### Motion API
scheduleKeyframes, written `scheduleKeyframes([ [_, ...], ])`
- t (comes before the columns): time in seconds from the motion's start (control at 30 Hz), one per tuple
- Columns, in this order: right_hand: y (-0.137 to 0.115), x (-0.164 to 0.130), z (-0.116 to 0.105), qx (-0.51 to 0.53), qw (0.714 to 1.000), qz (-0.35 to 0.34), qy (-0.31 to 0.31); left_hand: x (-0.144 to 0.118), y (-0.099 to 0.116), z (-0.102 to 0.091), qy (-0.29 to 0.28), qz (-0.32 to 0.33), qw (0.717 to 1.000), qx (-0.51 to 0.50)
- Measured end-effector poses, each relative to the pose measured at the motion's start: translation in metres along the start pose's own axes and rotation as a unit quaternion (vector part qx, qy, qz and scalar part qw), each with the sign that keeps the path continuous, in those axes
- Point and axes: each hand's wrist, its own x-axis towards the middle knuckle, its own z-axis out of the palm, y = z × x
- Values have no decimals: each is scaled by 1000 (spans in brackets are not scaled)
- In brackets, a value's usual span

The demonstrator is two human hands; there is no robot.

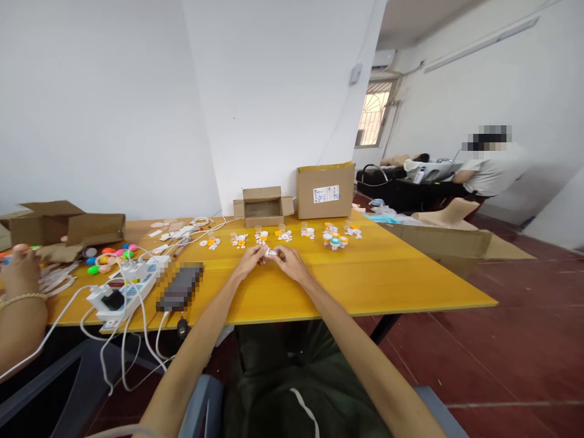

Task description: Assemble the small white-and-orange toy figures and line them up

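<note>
My left hand (252, 260) and my right hand (289, 263) meet over the near middle of the yellow table. Both have their fingers closed on one small white and clear plastic piece (272, 252), whose exact kind is too small to make out. Beyond them lies a row of small piles of white and orange plastic parts (240, 241), with clear little cups (258, 231) among them. To the right of my hands stand several small round pieces with orange and teal tops (335, 241), grouped together.
An open small carton (263, 207) and a larger closed box (325, 191) stand by the wall. On the left are a power strip (137, 289) with tangled cables, a phone (180, 287), coloured balls (109, 258) and a co-worker's hand (20, 274). Another person (490, 167) sits at far right.
</note>
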Motion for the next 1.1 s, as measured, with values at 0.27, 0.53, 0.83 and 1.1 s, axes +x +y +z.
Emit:
scheduleKeyframes([
  [0.27,2,-3,0,-43,999,-28,17,0,-2,-1,1,-14,1000,-1],
  [0.53,0,-5,-2,-99,994,-34,14,-3,5,3,7,-30,999,-8],
  [0.83,-1,-5,-3,-119,992,-50,12,-3,6,4,15,-45,999,-14],
  [1.1,-3,-5,-3,-103,994,-38,16,-4,8,5,17,-44,999,-8],
])
